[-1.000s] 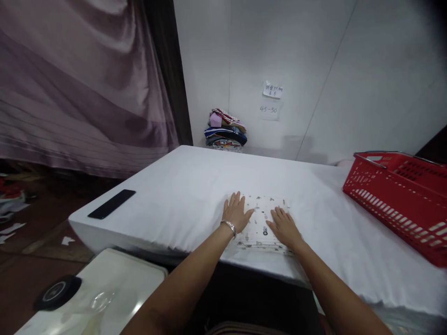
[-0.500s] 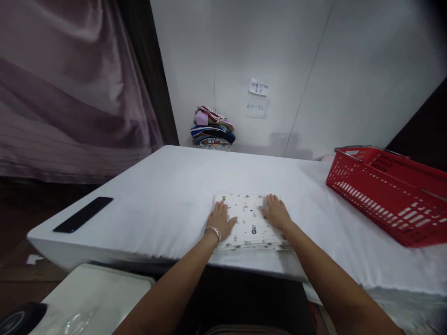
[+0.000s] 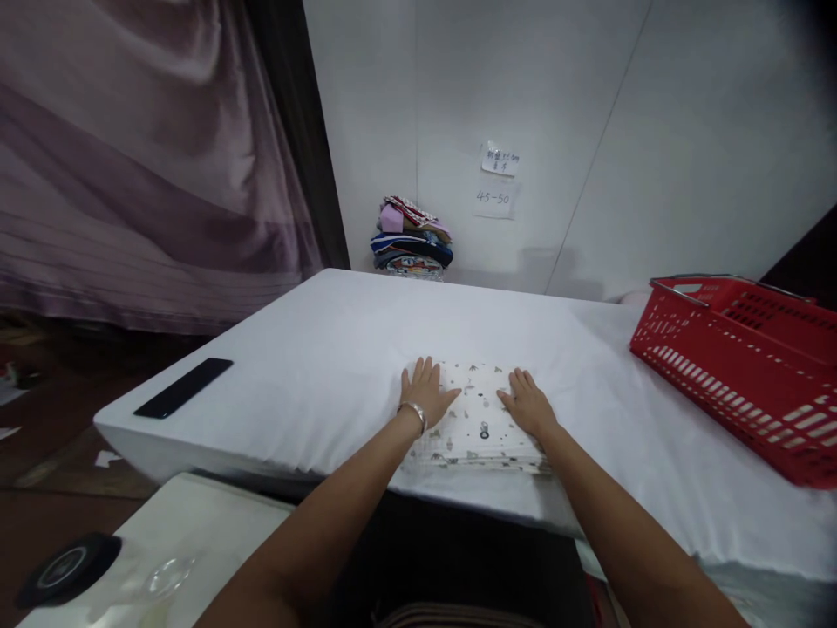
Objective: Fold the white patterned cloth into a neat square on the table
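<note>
A folded white cloth [image 3: 480, 414] with a small scattered print lies near the front edge of the white-covered table [image 3: 314, 366]. Several layers show along its near side. My left hand [image 3: 424, 392], a silver bracelet at the wrist, lies flat on the cloth's left part with fingers stretched out. On the opposite side, my right hand [image 3: 528, 406] rests with its fingers spread over the cloth's right part. Neither hand grips anything. What exact kind of item the cloth is cannot be made out.
A red plastic basket [image 3: 738, 358] stands on the table at right. A dark flat phone-like slab [image 3: 184, 388] lies at left. Several folded fabrics [image 3: 413, 240] are stacked by the wall behind. Below left, a pale surface [image 3: 215, 523] holds a black round object [image 3: 69, 569].
The view has shifted, so the scene sits slightly further right. My left hand has slid a little up along the cloth's left side. The right hand stays about where it was on the cloth.
</note>
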Motion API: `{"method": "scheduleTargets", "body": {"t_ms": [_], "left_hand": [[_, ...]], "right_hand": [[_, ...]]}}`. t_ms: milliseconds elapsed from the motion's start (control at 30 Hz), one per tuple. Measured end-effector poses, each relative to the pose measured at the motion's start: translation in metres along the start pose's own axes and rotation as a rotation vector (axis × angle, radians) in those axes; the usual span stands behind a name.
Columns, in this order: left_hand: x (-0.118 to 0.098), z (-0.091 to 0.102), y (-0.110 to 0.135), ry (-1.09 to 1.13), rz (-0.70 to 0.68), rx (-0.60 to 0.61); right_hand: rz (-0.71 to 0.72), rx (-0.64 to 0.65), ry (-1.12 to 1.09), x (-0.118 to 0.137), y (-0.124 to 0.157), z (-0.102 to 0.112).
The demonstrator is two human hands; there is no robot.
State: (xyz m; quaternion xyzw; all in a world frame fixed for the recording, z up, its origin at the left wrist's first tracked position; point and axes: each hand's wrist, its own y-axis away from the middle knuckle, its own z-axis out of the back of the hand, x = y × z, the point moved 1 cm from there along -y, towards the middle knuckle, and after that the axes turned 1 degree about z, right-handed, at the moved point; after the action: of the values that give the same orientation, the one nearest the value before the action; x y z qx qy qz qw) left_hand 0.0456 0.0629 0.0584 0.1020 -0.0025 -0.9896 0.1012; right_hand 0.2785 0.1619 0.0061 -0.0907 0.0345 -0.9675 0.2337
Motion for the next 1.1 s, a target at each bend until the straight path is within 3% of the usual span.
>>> {"method": "scheduleTargets", "body": {"t_ms": [367,467,567,667,733,900,1100], "left_hand": [[0.015,-0.027,-0.016,-0.011,0.054,0.041],[0.012,-0.025,-0.016,-0.009,0.061,0.053],[0.011,-0.023,-0.015,-0.007,0.070,0.051],[0.011,-0.025,-0.015,-0.007,0.065,0.027],[0.011,-0.027,-0.016,-0.009,0.062,0.022],[0.012,-0.030,-0.018,-0.015,0.071,0.007],[0.011,-0.027,-0.016,-0.014,0.078,0.041]], "right_hand": [[-0.031,0.092,0.031,0.004,0.004,0.013],[-0.031,0.111,0.072,0.020,-0.004,0.026],[0.109,0.077,0.066,0.051,-0.017,0.032],[0.269,0.101,0.022,0.083,-0.029,0.023],[0.295,0.131,0.000,0.095,-0.033,0.012],[0.292,0.169,-0.020,0.094,-0.034,-0.003],[0.275,0.210,-0.034,0.096,-0.035,0.011]]}}
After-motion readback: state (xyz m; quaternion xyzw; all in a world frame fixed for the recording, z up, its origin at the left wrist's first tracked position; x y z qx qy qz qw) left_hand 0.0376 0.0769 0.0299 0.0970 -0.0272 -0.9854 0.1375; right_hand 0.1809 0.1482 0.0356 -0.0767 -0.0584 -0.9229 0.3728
